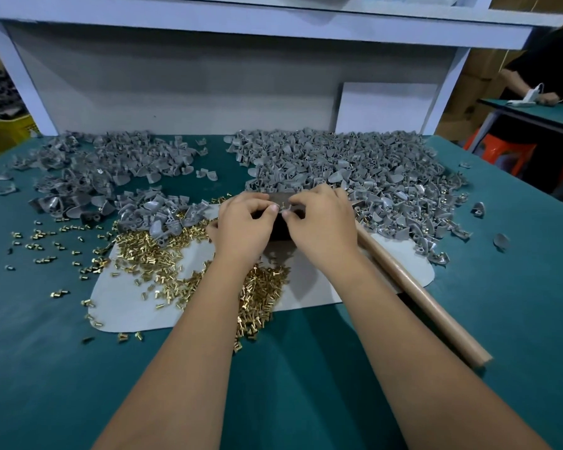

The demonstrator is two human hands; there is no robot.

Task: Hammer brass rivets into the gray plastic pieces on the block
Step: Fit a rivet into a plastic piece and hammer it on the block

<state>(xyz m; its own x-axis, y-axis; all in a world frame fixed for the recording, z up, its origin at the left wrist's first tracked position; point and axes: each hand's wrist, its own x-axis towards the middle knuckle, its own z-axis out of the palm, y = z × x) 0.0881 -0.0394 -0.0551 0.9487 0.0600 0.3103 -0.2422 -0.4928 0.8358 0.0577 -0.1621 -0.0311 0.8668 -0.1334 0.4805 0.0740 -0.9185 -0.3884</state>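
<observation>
While large stocks of parts are seen on the teal-covered bench, the task is judged to be mid-batch: a big heap of gray plastic pieces is piled behind and right of the hands, a smaller, looser heap of gray plastic pieces lies to the left, and which heap is finished cannot be told. Loose small brass rivets are spread thickly over a pale gray mat and scattered off it to the left, so plenty is left. The dark block sits at mid-bench on the mat, mostly hidden by the hands; a gray piece with a brass rivet is seen on its top. The left hand is curled, fingertips pinched at the piece; the right hand is curled likewise, thumb and finger pinched at the rivet, both palms down, forearms converging. A rivet is judged to be being seated, hammering not yet started. The hammer's wooden handle lies untouched on the bench beside the right forearm, its head hidden.
</observation>
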